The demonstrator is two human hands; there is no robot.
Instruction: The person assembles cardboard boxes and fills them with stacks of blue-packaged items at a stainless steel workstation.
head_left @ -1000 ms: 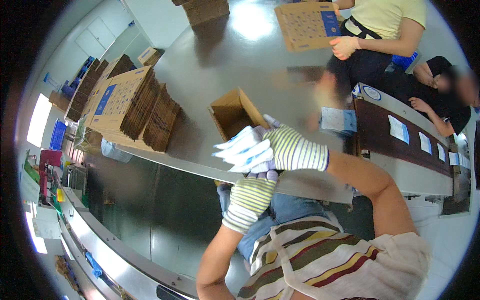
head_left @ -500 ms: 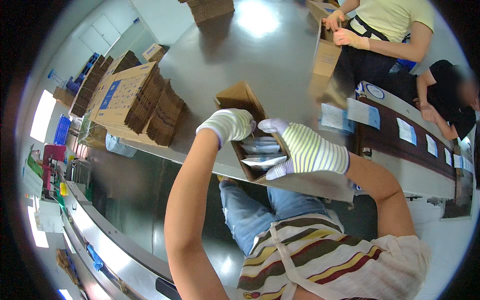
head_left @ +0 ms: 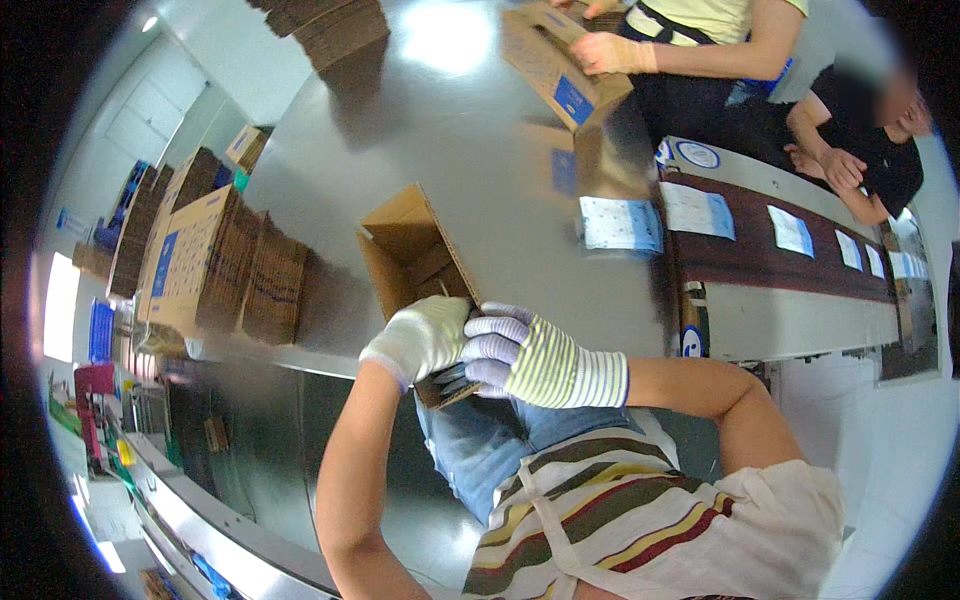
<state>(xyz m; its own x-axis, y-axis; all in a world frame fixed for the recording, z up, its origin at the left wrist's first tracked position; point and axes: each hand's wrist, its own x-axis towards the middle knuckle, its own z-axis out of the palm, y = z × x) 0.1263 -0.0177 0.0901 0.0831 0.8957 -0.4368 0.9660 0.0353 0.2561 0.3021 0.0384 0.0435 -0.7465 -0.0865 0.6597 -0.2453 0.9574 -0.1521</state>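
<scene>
An open brown cardboard box [head_left: 398,262] stands tilted at the near edge of the steel table, just in front of me. Its far half shows bare cardboard walls. Dark-looking packets [head_left: 452,382] sit in its near end, largely covered by my hands. My left hand [head_left: 422,338], in a striped knit glove, is closed inside the box opening; its fingertips are hidden, so what it grips cannot be made out. My right hand [head_left: 540,360], gloved alike, has its fingers curled together over the box's right wall, beside the left hand.
Flattened cartons [head_left: 215,265] are stacked at the left. A conveyor [head_left: 780,275] on the right carries several white-and-blue packets [head_left: 700,210]; another packet [head_left: 620,223] lies at its end. Across the table, a co-worker's gloved hand [head_left: 610,53] touches a carton [head_left: 560,65]. Another person sits beyond the conveyor.
The view has shifted. My right hand's fingers, spread over the packets before, are now curled at the box wall. The packets are more covered. The co-worker's carton has tipped over.
</scene>
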